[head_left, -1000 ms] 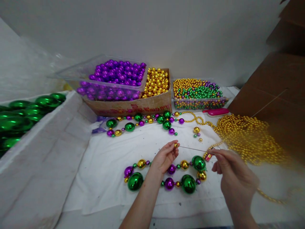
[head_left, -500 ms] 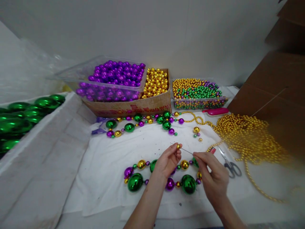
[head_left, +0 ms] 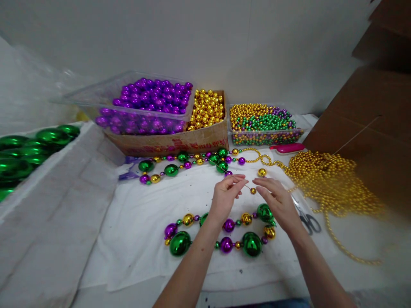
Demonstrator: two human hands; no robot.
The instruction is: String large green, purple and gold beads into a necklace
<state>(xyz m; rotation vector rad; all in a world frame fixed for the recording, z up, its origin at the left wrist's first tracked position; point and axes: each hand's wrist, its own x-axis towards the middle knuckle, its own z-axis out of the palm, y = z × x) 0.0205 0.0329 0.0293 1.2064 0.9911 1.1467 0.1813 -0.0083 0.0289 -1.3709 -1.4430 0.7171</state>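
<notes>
Pinching the needle (head_left: 248,187), angled down rightward to the bead (head_left: 253,191), my left hand (head_left: 225,194) faced my nearer, spread right hand (head_left: 278,197).

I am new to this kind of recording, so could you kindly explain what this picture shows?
Certainly. There is no machine here: these are a person's two bare hands, seen by a camera worn on the head, looking forward and down. The left hand pinches a thin rod, rather like a needle. A gold bead is at its lower end, close to the open right hand; whether they touch, I cannot tell. Strings of larger beads lie on a white cloth. To the right are scissors and a heap of gold bead chains. Farther back, loose beads fill open containers.
</notes>
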